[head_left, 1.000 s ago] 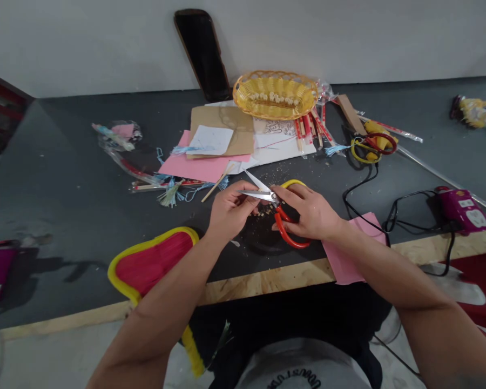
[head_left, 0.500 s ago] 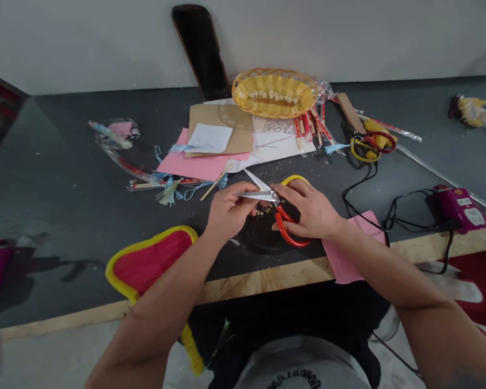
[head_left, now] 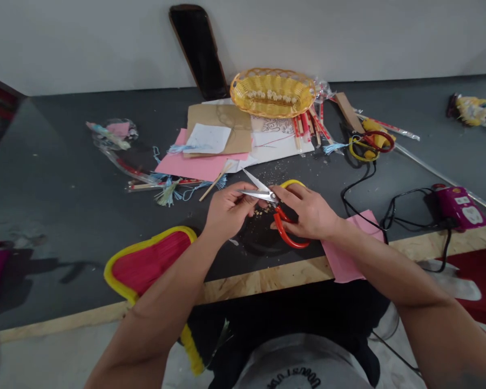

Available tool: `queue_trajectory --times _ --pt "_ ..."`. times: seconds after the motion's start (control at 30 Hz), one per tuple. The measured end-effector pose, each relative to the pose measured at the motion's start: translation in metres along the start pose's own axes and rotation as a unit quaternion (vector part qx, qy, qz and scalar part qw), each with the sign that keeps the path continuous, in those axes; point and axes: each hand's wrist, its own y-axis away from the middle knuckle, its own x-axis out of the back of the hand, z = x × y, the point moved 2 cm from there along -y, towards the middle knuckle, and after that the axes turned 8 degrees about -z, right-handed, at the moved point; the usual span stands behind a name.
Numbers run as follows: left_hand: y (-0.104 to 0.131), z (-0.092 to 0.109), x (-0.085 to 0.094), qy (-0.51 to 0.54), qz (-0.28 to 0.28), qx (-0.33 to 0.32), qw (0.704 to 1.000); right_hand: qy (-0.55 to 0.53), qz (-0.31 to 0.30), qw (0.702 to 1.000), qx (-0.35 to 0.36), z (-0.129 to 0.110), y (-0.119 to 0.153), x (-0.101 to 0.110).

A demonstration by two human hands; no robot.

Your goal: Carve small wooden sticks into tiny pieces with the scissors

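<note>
My right hand (head_left: 311, 212) grips a pair of scissors (head_left: 283, 229) with one red and one yellow handle. Their silver blades are spread and point left, towards my left hand (head_left: 228, 210). The fingers of that left hand are pinched together around something small that I cannot make out, right beside the lower blade. Pale crumbs and tiny scraps (head_left: 260, 212) lie on the dark table (head_left: 65, 200) beneath the blades. Just beyond, a thin wooden stick (head_left: 215, 182) rests on the table.
Behind my hands are a yellow wicker basket (head_left: 273, 105) with small pale pieces, pink paper (head_left: 198, 167), a brown sheet (head_left: 218, 116) and a leaning phone (head_left: 198, 51). Another pair of scissors (head_left: 378, 141) and a purple box (head_left: 461, 208) with black cables sit rightward. A red-and-yellow piece (head_left: 149, 262) lies by my left forearm.
Hardly anything differs. The whole view has shifted very slightly; both hands and the spread scissors keep nearly the same pose.
</note>
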Motion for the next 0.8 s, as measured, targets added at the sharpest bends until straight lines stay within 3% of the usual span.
queue_trajectory --times 0.43,0.67,0.8 --pt "0.0020 0.0053 -0.0004 -0.049 0.007 -0.060 0.997 -0.059 -0.003 0.997 0.049 0.0013 -0.0007 0.0079" --pt "0.0013 0.0011 -0.0008 -0.009 0.001 -0.033 0.999 -0.036 0.019 0.999 0.004 0.0028 -0.0023 0.0025" --pt "0.0012 0.0038 -0.0023 -0.003 -0.017 -0.018 1.000 -0.036 0.021 0.999 0.013 0.0024 -0.0031 0.0010"
